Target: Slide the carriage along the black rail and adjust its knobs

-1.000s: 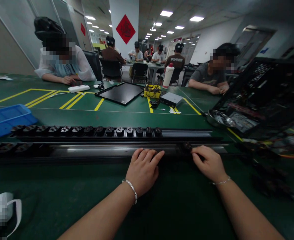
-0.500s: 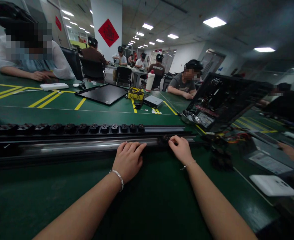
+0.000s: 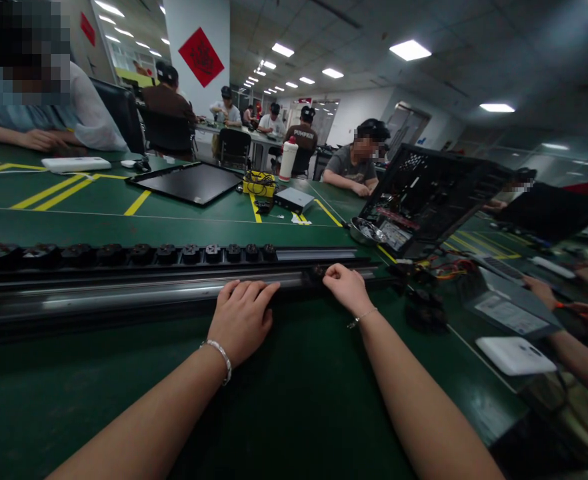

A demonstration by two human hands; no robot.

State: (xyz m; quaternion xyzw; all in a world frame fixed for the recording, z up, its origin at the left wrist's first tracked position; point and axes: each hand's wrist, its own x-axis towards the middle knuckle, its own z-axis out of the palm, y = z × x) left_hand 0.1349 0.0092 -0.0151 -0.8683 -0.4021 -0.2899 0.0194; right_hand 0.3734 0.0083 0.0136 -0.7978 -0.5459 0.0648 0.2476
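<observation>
A long black and silver metal rail (image 3: 139, 293) lies across the green table (image 3: 294, 400) in front of me. My left hand (image 3: 241, 320) rests on its near edge, fingers flat and together on the metal. My right hand (image 3: 347, 287) is pinched on a small black socket module (image 3: 318, 272) sitting in the near rail. A second rail (image 3: 319, 254) behind it carries a row of several black socket modules (image 3: 164, 253).
An open black computer case (image 3: 434, 200) stands at the right with a metal bowl (image 3: 367, 231) and loose black parts (image 3: 424, 313). Another person's hands (image 3: 574, 300) work at the far right near a white box (image 3: 517, 355). A black panel (image 3: 187, 182), a yellow box (image 3: 260, 183) and seated people are beyond.
The view has swung to the right. My right hand has slid the small black module leftward along the near rail, closer to my left hand, which stays on the rail.
</observation>
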